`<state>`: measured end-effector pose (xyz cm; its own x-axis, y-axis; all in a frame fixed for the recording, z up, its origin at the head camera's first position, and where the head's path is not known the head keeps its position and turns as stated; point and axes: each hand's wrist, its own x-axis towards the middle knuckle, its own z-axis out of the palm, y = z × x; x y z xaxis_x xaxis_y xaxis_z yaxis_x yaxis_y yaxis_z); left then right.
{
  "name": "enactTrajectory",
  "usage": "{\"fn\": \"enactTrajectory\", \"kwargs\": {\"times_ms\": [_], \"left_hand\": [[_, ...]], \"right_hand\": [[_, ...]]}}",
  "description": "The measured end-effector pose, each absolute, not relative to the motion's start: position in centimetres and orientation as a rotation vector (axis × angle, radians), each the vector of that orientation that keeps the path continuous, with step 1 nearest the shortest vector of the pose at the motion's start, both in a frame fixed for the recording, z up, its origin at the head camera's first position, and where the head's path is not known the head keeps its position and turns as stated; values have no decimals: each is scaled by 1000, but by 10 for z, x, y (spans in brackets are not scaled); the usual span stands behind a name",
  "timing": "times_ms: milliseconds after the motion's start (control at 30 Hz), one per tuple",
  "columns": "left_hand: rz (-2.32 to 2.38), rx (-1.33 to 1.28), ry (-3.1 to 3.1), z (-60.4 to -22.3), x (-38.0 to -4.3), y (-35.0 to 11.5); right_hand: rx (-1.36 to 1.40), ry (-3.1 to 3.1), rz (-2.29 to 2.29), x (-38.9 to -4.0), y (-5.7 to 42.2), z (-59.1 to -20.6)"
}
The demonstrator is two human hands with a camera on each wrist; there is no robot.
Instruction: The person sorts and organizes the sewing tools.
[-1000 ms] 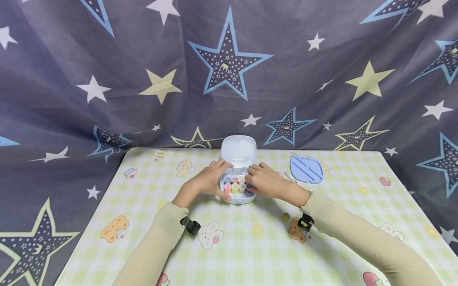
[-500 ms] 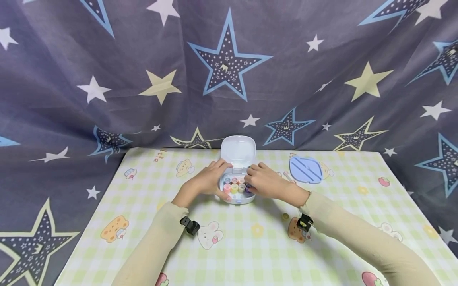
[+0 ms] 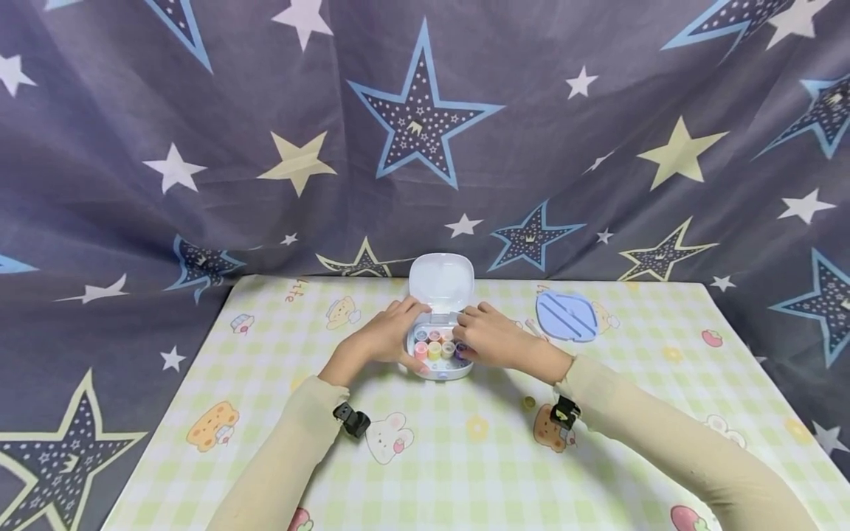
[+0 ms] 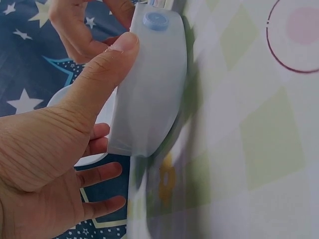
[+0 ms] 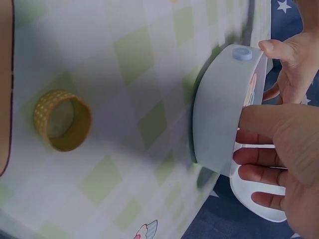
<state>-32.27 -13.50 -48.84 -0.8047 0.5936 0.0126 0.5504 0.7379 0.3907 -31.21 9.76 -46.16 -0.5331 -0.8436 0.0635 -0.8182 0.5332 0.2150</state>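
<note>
In the head view, a pale sewing box (image 3: 443,375) stands on the table with its hinged lid (image 3: 441,279) raised. Several thread spools (image 3: 434,351) in pink, yellow, white and other colours sit in rows inside. My left hand (image 3: 384,336) grips the box's left side; in the left wrist view its thumb (image 4: 107,64) lies on the front rim near a blue button (image 4: 156,21). Over the right end, my right hand (image 3: 494,338) reaches inside and pinches a purple thread spool (image 3: 461,351). Its fingertips are partly hidden by the box wall.
A blue tray-like cover (image 3: 567,316) with slanted bars lies to the right, beside a small pale stick (image 3: 535,329). A gold dimpled thimble (image 5: 62,120) rests on the checked tablecloth nearer the front. A star-patterned curtain (image 3: 425,214) hangs behind the table.
Both hands stay at the box with hardly any movement. The whole view has shifted very slightly.
</note>
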Motion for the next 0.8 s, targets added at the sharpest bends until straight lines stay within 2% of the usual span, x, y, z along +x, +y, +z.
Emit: {"fn": "enactTrajectory", "kwargs": {"times_ms": [500,800], "left_hand": [[577,935,2811,-490,-323,-135],[617,912,2821,-491,-323,-134]], "right_hand": [[1425,-2621,-137,-308,106,-450],[1250,-2610,80,-312,146,-420]]}}
